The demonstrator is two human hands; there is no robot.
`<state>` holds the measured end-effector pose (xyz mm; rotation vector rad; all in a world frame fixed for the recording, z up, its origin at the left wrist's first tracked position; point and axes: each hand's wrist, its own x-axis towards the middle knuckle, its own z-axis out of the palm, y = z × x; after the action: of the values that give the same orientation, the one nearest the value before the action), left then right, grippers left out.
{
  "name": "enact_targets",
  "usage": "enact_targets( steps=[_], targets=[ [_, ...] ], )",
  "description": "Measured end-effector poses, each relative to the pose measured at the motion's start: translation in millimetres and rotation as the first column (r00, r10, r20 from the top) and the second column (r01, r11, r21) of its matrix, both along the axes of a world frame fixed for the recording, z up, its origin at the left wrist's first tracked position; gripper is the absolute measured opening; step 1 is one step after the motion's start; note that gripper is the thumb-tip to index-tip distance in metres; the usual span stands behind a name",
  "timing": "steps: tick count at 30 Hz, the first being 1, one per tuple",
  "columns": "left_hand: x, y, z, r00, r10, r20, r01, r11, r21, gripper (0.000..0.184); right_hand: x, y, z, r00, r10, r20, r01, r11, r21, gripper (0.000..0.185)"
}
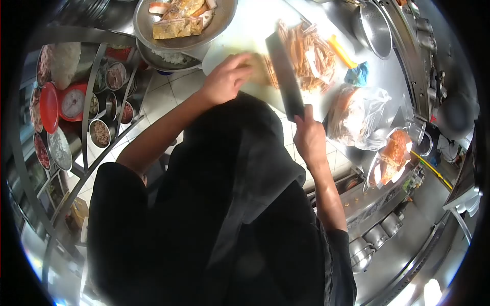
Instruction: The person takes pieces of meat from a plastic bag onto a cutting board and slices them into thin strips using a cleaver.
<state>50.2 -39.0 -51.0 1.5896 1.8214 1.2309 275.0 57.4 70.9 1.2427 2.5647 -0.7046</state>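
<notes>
A wide-bladed cleaver [285,71] is in my right hand [310,135], its blade pointing away from me over the white cutting board [224,53]. Just right of the blade lies a heap of thin brown meat strips [312,53]; a few more slices touch the blade's left side. My left hand [229,76] hovers or rests at the board's left part, left of the slices, with its fingertips smeared by motion; whether it holds anything cannot be made out. Beyond it, a metal bowl [228,23] holds browned meat slabs [177,28].
A yellow-handled tool [342,51], a blue cloth [357,74] and a plastic bag of meat [352,115] lie on the right. Farther right are a roasted piece [395,150] and a metal colander [375,30]. At left, a red scale [71,102] stands among food containers.
</notes>
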Motion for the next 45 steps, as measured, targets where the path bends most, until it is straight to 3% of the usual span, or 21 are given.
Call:
enact_targets(
  steps=[1, 4, 7, 8, 13, 15, 16, 17, 19, 23, 26, 29, 30, 34, 36, 39, 40, 43, 45],
  targets=[
    [-2.4, 2.4, 2.4, 1.0, 0.013, 0.018, -0.012, 1.0, -0.021, 0.04, -1.8, -1.4, 6.0, 1.0, 0.008, -0.001, -0.008, 1.0, 0.001, 0.025],
    [-2.3, -4.3, 3.3, 0.998, 0.032, 0.046, -0.032, 0.999, -0.019, 0.039, 5.6, -16.7, 2.1, 0.936, -0.078, -0.342, 0.118, 0.988, 0.098, 0.022],
    [-1.9, -10.0, -0.8, 0.994, 0.036, 0.107, -0.034, 0.999, -0.022, 0.029, -0.5, -13.7, -23.9, 0.991, 0.094, -0.091, -0.085, 0.992, 0.097, 0.019],
    [-1.7, -8.2, -0.3, 0.994, 0.03, 0.103, -0.028, 0.999, -0.016, 0.029, 0.4, -12.3, -19.1, 0.998, 0.048, -0.039, -0.046, 0.998, 0.052, 0.018],
    [1.0, -9.9, -0.9, 0.997, 0.068, 0.029, -0.069, 0.997, 0.037, 0.034, -0.8, -15.8, 8.3, 0.992, -0.013, -0.124, 0.023, 0.997, 0.078, 0.021],
    [3.2, -11.6, -0.1, 0.996, 0.086, 0.028, -0.087, 0.996, 0.034, 0.033, 5.1, -22.2, -2.1, 0.918, -0.016, -0.395, 0.088, 0.982, 0.165, 0.024],
    [2.6, -10.0, 0.5, 0.995, 0.096, 0.021, -0.097, 0.994, 0.044, 0.031, 10.0, -23.1, -8.9, 0.98, -0.085, -0.18, 0.101, 0.991, 0.082, 0.026],
    [2.3, -9.6, -0.4, 0.995, 0.094, 0.02, -0.095, 0.994, 0.049, 0.031, 11.3, -17.7, -25.5, 0.986, 0.082, -0.142, -0.061, 0.987, 0.148, 0.023],
    [1.2, -9.9, -3.6, 0.996, 0.083, 0.02, -0.084, 0.994, 0.069, 0.025, 0.7, -14.6, -18.7, 0.998, 0.056, 0.007, -0.056, 0.996, 0.073, 0.021],
    [0.2, -7.2, -7.9, 0.995, 0.098, 0.032, -0.101, 0.991, 0.086, 0.029, -5.0, -7.2, 8.7, 0.999, -0.014, -0.032, 0.013, 1.0, -0.014, 0.021],
    [2.5, -10.1, -5.9, 0.993, 0.118, 0.026, -0.12, 0.989, 0.081, 0.029, 3.1, -16.9, 2.5, 0.943, -0.059, -0.328, 0.094, 0.991, 0.092, 0.023],
    [3.7, -10.7, -0.3, 0.994, 0.095, 0.056, -0.099, 0.992, 0.081, 0.028, 5.8, -9.1, -28.6, 0.994, 0.085, -0.063, -0.08, 0.993, 0.085, 0.023],
    [4.3, -11.4, 0.6, 0.993, 0.084, 0.088, -0.09, 0.994, 0.063, 0.028, 2.2, -5.8, -21.8, 0.999, 0.044, -0.002, -0.044, 0.998, 0.038, 0.022],
    [1.3, -8.8, -2.0, 0.992, 0.083, 0.092, -0.091, 0.992, 0.089, 0.027, -1.9, -0.3, 5.5, 0.999, 0.011, -0.053, -0.009, 0.999, 0.032, 0.024],
    [2.9, -10.3, -4.5, 0.994, 0.096, 0.061, -0.1, 0.992, 0.081, 0.027, 1.0, -13.1, 12.5, 0.962, -0.064, -0.266, 0.093, 0.991, 0.096, 0.025],
    [2.6, -11.3, -6.8, 0.994, 0.1, 0.041, -0.103, 0.991, 0.087, 0.025, 5.5, -17.8, -14.7, 0.979, -0.001, -0.203, 0.012, 0.998, 0.056, 0.023],
    [3.1, -9.6, -7.7, 0.993, 0.096, 0.062, -0.101, 0.99, 0.094, 0.023, 0.3, -12.7, -24.0, 0.997, 0.066, -0.049, -0.066, 0.998, -0.002, 0.022],
    [2.0, -9.5, -9.1, 0.993, 0.099, 0.067, -0.106, 0.988, 0.109, 0.022, -5.4, -3.6, -1.3, 0.998, 0.043, 0.044, -0.043, 0.999, 0.005, 0.021],
    [2.8, -12.0, -5.4, 0.994, 0.082, 0.078, -0.089, 0.992, 0.087, 0.023, -6.5, -7.3, 9.0, 1.0, 0.007, -0.022, -0.007, 1.0, -0.002, 0.024]
  ],
)
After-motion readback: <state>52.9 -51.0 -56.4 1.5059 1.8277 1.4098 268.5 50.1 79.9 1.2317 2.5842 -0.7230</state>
